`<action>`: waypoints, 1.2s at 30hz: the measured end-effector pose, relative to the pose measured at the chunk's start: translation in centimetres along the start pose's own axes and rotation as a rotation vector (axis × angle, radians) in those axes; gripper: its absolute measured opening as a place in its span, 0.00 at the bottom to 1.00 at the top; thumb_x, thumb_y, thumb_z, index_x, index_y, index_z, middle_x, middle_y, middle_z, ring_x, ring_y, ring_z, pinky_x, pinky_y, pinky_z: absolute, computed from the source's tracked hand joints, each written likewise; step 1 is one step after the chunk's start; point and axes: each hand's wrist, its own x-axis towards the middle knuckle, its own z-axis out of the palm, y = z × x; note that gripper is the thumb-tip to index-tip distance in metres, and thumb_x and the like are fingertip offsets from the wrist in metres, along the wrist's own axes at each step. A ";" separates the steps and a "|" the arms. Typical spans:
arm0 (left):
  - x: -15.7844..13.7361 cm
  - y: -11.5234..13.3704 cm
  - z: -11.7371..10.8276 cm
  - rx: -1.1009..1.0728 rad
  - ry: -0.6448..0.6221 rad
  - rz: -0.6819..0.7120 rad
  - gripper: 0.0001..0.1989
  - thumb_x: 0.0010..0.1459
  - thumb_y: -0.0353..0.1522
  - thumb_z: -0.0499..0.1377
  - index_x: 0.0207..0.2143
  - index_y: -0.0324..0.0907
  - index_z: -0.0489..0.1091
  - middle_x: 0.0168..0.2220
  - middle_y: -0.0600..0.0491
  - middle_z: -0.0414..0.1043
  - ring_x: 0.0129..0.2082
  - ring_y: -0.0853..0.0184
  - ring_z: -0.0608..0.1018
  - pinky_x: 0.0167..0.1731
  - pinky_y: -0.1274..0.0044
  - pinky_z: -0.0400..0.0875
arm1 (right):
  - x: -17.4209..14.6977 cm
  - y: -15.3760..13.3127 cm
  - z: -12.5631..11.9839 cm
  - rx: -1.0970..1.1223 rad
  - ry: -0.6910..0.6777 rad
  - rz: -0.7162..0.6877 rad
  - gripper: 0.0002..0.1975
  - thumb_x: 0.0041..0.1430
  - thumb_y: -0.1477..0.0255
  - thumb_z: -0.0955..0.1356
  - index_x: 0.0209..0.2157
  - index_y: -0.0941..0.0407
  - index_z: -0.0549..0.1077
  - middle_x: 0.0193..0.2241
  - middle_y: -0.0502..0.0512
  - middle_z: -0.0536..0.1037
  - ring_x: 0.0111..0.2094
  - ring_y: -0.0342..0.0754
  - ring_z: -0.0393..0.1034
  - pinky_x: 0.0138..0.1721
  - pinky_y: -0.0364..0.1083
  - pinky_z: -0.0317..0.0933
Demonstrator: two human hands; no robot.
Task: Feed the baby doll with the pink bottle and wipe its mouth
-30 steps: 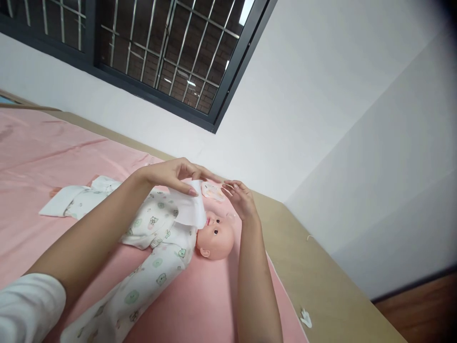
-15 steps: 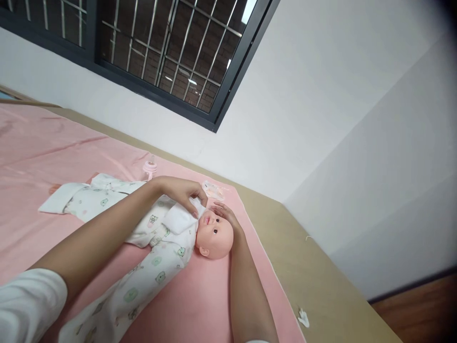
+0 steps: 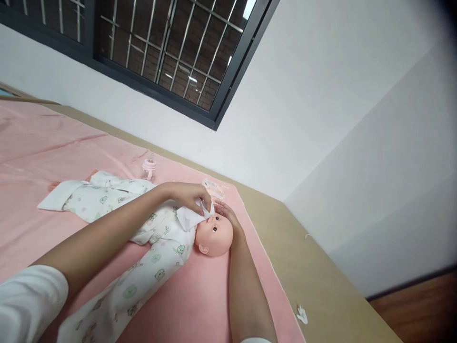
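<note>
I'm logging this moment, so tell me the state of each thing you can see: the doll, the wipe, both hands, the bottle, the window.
Doll: lying face up, dressed.
White wipe: pinched, pressed at doll's mouth.
Left hand: gripping the wipe.
Right hand: resting on doll's head.
Baby bottle: upright, untouched.
Window: barred.

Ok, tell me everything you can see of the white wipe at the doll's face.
The white wipe is a thin, soft-looking sheet, paper or cloth, crumpled and folded over rather than spread flat. The left hand pinches its upper part in its fingers and holds it against the mouth and chin of the baby doll. Its lower part drapes over the collar of the doll's printed sleepsuit. The right hand rests on the doll's head, close beside the wipe.
</note>
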 end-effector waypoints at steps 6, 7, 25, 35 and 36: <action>0.2 -0.5 0.5 -0.011 0.023 -0.028 0.07 0.51 0.25 0.62 0.34 0.39 0.77 0.36 0.51 0.78 0.37 0.67 0.77 0.39 0.80 0.68 | 0.5 0.6 -0.6 0.031 -0.004 -0.014 0.18 0.44 0.67 0.75 0.39 0.54 0.74 0.38 0.54 0.80 0.44 0.52 0.74 0.51 0.51 0.63; 0.3 -0.5 0.6 -0.002 0.025 -0.030 0.07 0.51 0.24 0.62 0.34 0.38 0.77 0.36 0.51 0.78 0.37 0.67 0.77 0.38 0.81 0.67 | 0.4 0.5 -0.6 0.030 0.004 -0.010 0.18 0.43 0.67 0.75 0.39 0.54 0.75 0.37 0.53 0.80 0.44 0.51 0.74 0.51 0.51 0.63; 0.2 -1.4 0.5 0.019 0.084 -0.054 0.08 0.50 0.21 0.62 0.33 0.37 0.78 0.34 0.51 0.77 0.33 0.70 0.77 0.34 0.83 0.67 | 1.1 1.1 -1.4 0.051 0.012 -0.013 0.17 0.44 0.68 0.75 0.39 0.54 0.75 0.37 0.53 0.81 0.42 0.48 0.75 0.51 0.48 0.64; 0.3 -1.3 0.5 0.073 0.149 -0.032 0.07 0.50 0.21 0.63 0.32 0.37 0.77 0.34 0.52 0.77 0.34 0.70 0.77 0.36 0.83 0.67 | 0.5 0.5 -0.8 0.051 0.031 -0.005 0.18 0.43 0.68 0.75 0.38 0.54 0.75 0.36 0.53 0.81 0.41 0.48 0.75 0.52 0.48 0.63; 0.3 -1.3 0.6 0.072 0.144 -0.036 0.07 0.50 0.21 0.63 0.32 0.37 0.77 0.34 0.52 0.77 0.35 0.70 0.77 0.36 0.83 0.67 | 0.5 0.5 -0.7 0.045 0.031 -0.007 0.18 0.43 0.68 0.75 0.39 0.54 0.75 0.36 0.53 0.81 0.41 0.48 0.75 0.52 0.48 0.63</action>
